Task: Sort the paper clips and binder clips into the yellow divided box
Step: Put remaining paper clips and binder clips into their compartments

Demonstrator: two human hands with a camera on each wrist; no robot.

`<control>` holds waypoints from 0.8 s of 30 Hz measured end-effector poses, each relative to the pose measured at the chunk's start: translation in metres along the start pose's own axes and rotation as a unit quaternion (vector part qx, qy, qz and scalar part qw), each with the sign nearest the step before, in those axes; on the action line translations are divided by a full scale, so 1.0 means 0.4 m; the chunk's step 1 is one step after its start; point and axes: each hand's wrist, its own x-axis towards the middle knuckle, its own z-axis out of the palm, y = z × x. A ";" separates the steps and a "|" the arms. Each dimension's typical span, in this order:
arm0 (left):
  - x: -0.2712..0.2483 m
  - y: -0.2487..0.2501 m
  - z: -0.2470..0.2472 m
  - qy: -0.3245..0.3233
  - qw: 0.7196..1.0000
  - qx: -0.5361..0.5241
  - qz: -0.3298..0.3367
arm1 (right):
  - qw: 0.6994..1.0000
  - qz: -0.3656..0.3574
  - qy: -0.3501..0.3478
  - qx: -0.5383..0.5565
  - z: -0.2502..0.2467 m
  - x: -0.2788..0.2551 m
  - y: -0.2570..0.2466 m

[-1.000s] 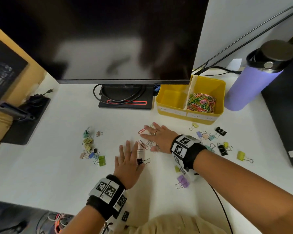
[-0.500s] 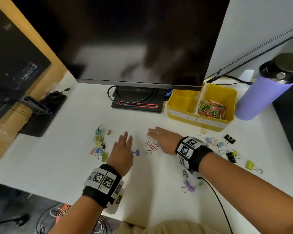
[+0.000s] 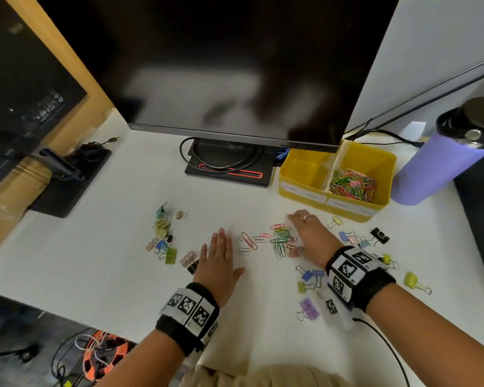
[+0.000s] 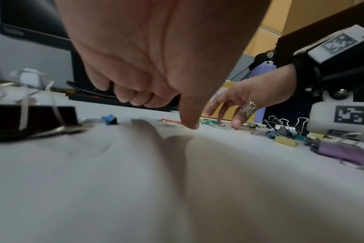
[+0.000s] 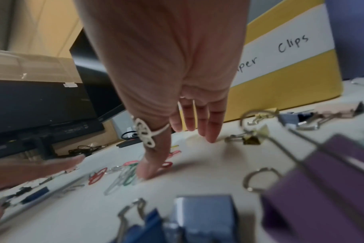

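Note:
Loose coloured paper clips (image 3: pixel 280 238) lie on the white desk between my hands. My left hand (image 3: pixel 220 255) lies flat with straight fingers to their left, its thumb tip on the desk (image 4: pixel 190 125). My right hand (image 3: pixel 308 236) spreads over the pile's right side, thumb (image 5: pixel 150 167) pressing on the clips and the other fingers straight. The yellow divided box (image 3: pixel 305 188) stands behind; its right compartment holds many paper clips (image 3: pixel 352 184), and no clips show in the left one. Binder clips lie in one group at the left (image 3: pixel 162 238) and others to the right (image 3: pixel 377 236).
A monitor (image 3: pixel 221 65) on a black stand (image 3: pixel 229 166) fills the back. A purple bottle (image 3: pixel 442 160) stands right of the box. More binder clips (image 3: pixel 309 308) lie by my right wrist. The desk's front edge runs near my left forearm.
My hands have drawn apart, the left sliding left and the right sliding right. The paper clips now lie uncovered in a gathered pile between them. The camera has tilted.

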 end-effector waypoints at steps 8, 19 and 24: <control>0.079 0.101 -0.041 0.075 0.992 -0.100 -0.025 | 0.999 -0.002 0.001 0.048 0.011 0.053 -0.051; 0.098 0.162 -0.049 0.030 0.998 -0.007 0.056 | 0.998 0.036 -0.014 -0.057 0.012 0.028 -0.034; 0.105 0.175 -0.060 0.015 0.999 0.002 0.041 | 0.990 0.081 -0.048 -0.106 0.011 0.012 -0.062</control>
